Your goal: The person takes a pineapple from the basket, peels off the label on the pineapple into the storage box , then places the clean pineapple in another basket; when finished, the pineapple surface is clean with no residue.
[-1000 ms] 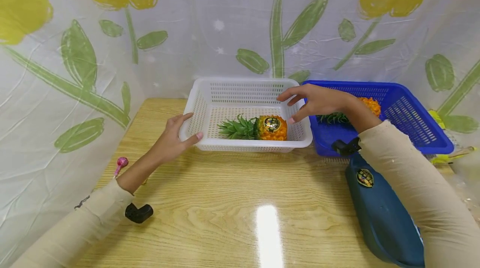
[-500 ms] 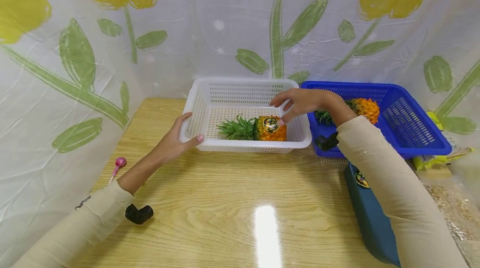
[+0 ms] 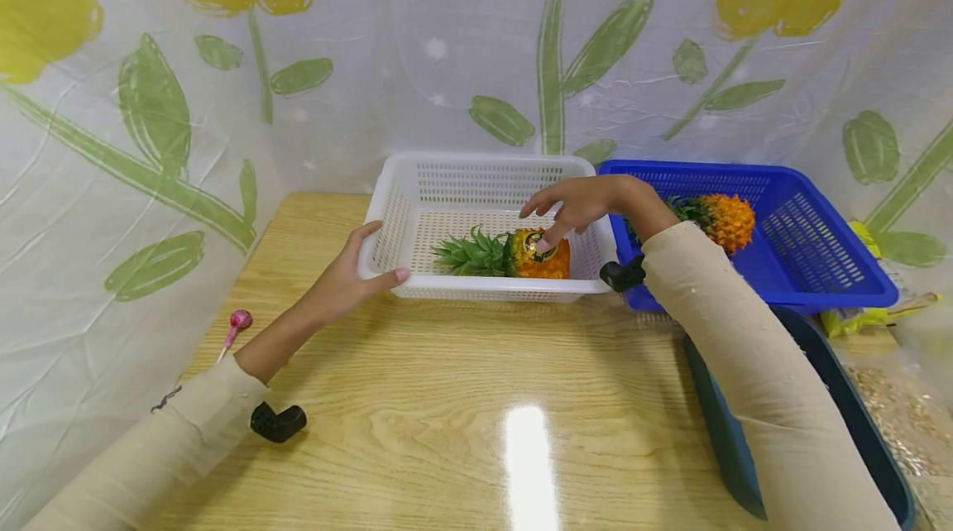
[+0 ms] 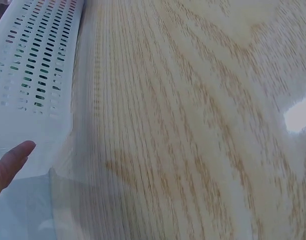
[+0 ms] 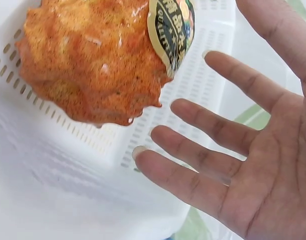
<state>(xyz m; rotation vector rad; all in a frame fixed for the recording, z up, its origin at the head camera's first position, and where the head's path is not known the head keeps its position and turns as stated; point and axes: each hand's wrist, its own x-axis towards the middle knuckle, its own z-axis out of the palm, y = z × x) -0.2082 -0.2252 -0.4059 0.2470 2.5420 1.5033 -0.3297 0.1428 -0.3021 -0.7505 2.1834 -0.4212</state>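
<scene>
A white slotted basket [image 3: 491, 285] stands on the table at the back wall. My left hand [image 3: 344, 279] grips its front left corner, thumb over the front rim and fingers on the left side; in the left wrist view the thumb [image 4: 15, 159] lies along the outer wall. Inside lies a pineapple [image 3: 515, 255], orange-yellow with a dark round sticker, its green crown pointing left. Over its right end hovers my right hand [image 3: 579, 204], fingers spread and holding nothing. The right wrist view shows the fingers apart from the pineapple [image 5: 93, 60], beside its sticker.
Right of the white basket stands a blue basket [image 3: 834, 299] with another pineapple [image 3: 731, 222]. A dark teal bin [image 3: 703, 386] sits in front of it, partly behind my right sleeve. A pink lollipop [image 3: 240, 318] lies at the left table edge, and a yellow packet [image 3: 856, 322] at the right.
My right hand has moved left and lower, from the basket's right rim to over the pineapple. The left hand has stayed at the corner.
</scene>
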